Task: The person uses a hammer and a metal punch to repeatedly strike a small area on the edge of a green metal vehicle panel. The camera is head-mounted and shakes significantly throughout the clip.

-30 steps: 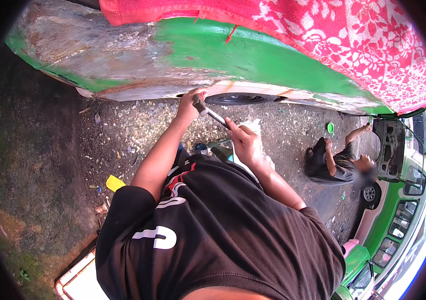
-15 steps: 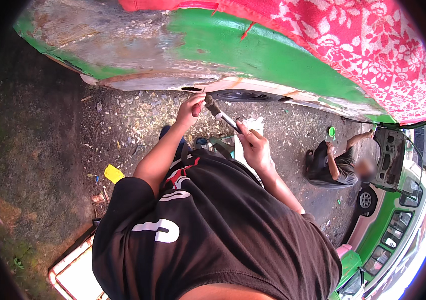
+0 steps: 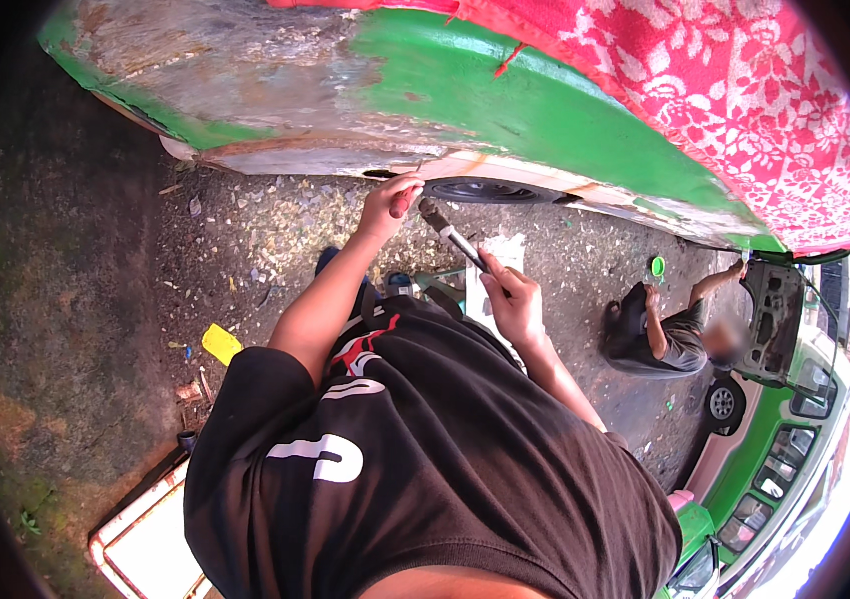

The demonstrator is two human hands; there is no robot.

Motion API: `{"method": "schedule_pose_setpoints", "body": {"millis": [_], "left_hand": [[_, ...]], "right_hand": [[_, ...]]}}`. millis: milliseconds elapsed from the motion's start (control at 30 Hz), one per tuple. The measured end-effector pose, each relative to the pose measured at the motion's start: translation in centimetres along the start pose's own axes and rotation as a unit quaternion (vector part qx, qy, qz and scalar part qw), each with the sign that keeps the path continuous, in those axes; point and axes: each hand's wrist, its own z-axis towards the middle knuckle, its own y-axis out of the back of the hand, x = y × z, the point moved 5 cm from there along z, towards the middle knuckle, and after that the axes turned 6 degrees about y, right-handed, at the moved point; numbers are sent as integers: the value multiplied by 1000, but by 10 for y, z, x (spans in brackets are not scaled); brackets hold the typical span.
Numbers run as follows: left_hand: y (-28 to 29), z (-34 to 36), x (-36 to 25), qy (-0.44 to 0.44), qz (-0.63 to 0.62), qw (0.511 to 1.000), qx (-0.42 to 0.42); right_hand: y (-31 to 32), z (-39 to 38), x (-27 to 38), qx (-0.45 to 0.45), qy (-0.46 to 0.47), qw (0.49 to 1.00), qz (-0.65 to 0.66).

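Pinched in my left hand (image 3: 390,208) is a red-handled tool (image 3: 401,203), its far end pointing at the lower edge of the vehicle body (image 3: 325,158), near a dark hole there. I cannot make out its blade. My right hand (image 3: 515,301) is wrapped round the shaft of a hammer (image 3: 455,237). The hammer's dark head sits just right of the red handle, with a small gap between them. The panel above my hands is green paint with a large bare, scraped grey and rusty stretch on the left.
A red and white floral cloth (image 3: 715,110) drapes over the vehicle, above its wheel (image 3: 495,191). Chips litter the ground around a yellow piece (image 3: 221,344). A crouching person (image 3: 660,334) works at an open door (image 3: 775,314) on the right, near a green cup (image 3: 657,267) and another green vehicle (image 3: 765,439).
The hammer head has moved right and down a little, away from the red handle. My left hand has risen slightly toward the panel edge. The view has shifted slightly.
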Motion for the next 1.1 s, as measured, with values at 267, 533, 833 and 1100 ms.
{"method": "schedule_pose_setpoints", "body": {"millis": [267, 533, 833, 1100], "left_hand": [[4, 0, -12, 4, 10, 999, -54], [-2, 3, 1, 2, -5, 998, -61], [-6, 2, 19, 30, -57, 997, -52], [-10, 6, 16, 34, -103, 994, -30]], "right_hand": [[1, 1, 0, -17, 20, 1000, 10], [0, 9, 9, 25, 26, 999, -27], [-19, 28, 14, 40, 160, 980, -110], [-26, 26, 9, 30, 156, 980, -121]]}}
